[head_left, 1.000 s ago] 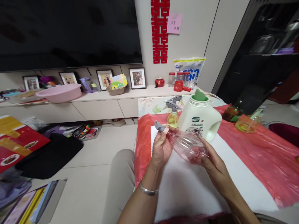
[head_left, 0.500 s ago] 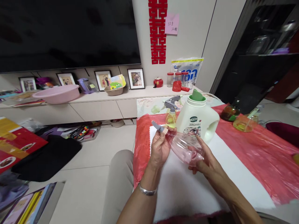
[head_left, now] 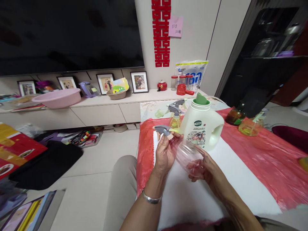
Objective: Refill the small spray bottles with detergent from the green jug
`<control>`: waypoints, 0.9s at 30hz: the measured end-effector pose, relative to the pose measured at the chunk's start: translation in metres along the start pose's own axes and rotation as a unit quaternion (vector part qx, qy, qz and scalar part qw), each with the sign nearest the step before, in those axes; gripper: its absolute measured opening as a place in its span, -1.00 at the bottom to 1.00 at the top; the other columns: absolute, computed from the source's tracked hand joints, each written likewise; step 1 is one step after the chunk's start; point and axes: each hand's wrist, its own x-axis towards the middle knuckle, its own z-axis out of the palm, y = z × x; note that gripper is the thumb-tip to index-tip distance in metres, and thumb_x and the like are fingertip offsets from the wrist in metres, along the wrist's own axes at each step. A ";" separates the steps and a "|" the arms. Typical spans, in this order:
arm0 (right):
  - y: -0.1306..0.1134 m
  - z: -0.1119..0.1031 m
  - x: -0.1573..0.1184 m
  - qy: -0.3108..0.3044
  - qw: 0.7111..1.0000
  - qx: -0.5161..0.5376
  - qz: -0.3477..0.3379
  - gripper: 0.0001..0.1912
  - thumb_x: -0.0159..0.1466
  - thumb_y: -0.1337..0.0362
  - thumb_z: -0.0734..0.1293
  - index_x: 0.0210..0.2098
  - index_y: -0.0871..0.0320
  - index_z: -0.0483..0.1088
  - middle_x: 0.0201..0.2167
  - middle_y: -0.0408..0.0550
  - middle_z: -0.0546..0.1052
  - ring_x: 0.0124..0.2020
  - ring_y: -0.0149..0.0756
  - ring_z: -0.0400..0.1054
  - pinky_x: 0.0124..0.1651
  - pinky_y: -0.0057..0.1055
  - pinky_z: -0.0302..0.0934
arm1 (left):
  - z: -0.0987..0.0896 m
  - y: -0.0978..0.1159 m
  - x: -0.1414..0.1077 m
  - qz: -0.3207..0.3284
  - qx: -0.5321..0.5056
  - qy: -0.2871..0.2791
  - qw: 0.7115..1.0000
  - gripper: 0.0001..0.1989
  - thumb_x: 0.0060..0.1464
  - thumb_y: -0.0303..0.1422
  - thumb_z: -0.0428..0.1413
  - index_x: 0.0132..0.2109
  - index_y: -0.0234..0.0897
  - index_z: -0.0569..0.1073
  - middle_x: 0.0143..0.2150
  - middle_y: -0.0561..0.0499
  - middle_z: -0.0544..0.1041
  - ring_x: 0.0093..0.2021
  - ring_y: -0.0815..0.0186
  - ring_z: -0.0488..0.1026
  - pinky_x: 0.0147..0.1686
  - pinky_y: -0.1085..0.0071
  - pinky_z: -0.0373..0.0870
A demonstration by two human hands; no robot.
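Observation:
A clear pink spray bottle [head_left: 184, 152] with a grey spray head [head_left: 163, 130] lies tilted between my two hands above a white cloth. Fingers of my left hand [head_left: 165, 152] wrap round the bottle's neck, just below the spray head. Toward the base, my right hand [head_left: 204, 165] grips the bottle, and some of its fingers show through the clear plastic. Right behind them stands a large pale green jug [head_left: 202, 123] with a green cap piece [head_left: 201, 98] in its mouth. A yellow spray bottle [head_left: 175, 121] stands beside the jug.
Red plastic sheeting [head_left: 255, 160] lies under the white cloth [head_left: 192, 199]. On the right are a dark bottle [head_left: 235, 115] and a yellow bottle [head_left: 251, 126]. A low cabinet [head_left: 103, 110] along the wall carries a pink basin [head_left: 57, 98], photo frames and jars.
The pink bottle has turned, so its spray head now shows side-on with the nozzle to the left. My right hand has shifted slightly left with the bottle's base.

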 end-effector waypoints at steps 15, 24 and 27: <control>0.008 0.002 0.000 -0.006 0.994 0.082 -0.071 0.07 0.17 -0.19 0.43 0.43 0.13 -0.11 -0.09 0.13 0.52 -0.23 -0.22 0.48 -0.10 -0.26 0.37 | 0.037 0.000 0.001 0.039 0.071 0.082 0.993 -0.80 0.16 -0.23 0.16 -0.24 -0.29 0.55 -0.29 -0.03 0.66 -0.24 0.25 0.61 -0.09 0.32 0.49; 0.011 -0.001 -0.006 0.075 0.977 -0.069 -0.187 -0.13 0.24 -0.08 0.42 0.40 0.10 0.06 0.24 0.15 0.35 0.18 -0.09 0.36 0.11 -0.27 0.37 | 0.043 0.013 -0.005 0.008 0.025 0.082 0.996 -0.85 0.07 -0.40 0.26 -0.17 -0.27 0.56 -0.24 -0.01 0.63 -0.23 0.30 0.59 -0.11 0.37 0.48; 0.009 0.003 -0.011 0.103 0.957 -0.150 -0.227 -0.15 0.25 -0.05 0.41 0.39 0.11 0.06 0.29 0.14 0.30 0.23 -0.05 0.31 0.14 -0.25 0.38 | 0.044 0.018 -0.009 -0.001 0.025 0.076 0.997 -0.81 0.09 -0.40 0.24 -0.10 -0.25 0.55 -0.20 -0.01 0.63 -0.20 0.29 0.58 -0.12 0.35 0.48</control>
